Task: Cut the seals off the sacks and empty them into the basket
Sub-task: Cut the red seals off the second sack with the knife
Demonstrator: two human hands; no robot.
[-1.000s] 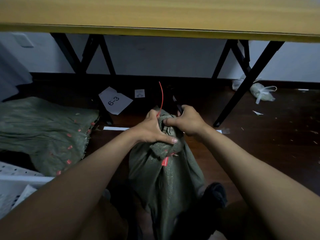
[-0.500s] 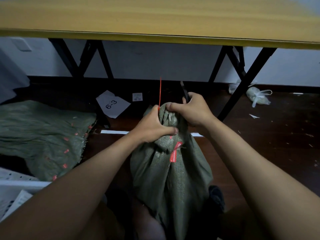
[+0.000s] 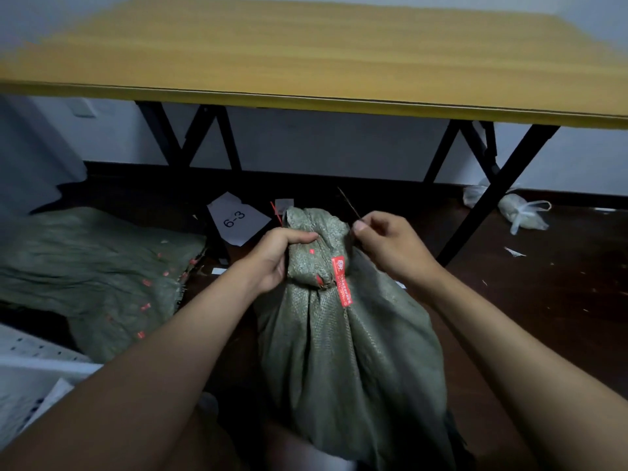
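A green woven sack (image 3: 353,351) stands upright between my arms, its neck bunched and tied. A red seal tag (image 3: 342,280) hangs down the front of the neck, and the seal's thin red tail (image 3: 277,214) sticks up behind my left hand. My left hand (image 3: 275,256) grips the left side of the neck, thumb across the top. My right hand (image 3: 387,246) sits at the sack's upper right with curled fingers, pinching a thin dark tool (image 3: 347,202) that points up and left. Which kind of tool it is cannot be told.
A pile of flat green sacks (image 3: 95,273) lies on the dark floor at left. A white basket (image 3: 23,365) shows at the lower left. A yellow table (image 3: 306,59) on black legs stands ahead. A paper marked 6-3 (image 3: 238,219) and a tied plastic bag (image 3: 520,212) lie on the floor.
My right hand has come off the sack top and moved a little right, still holding the thin tool. The red tail now leans left and shows shorter. The seal tag hangs in fuller view.
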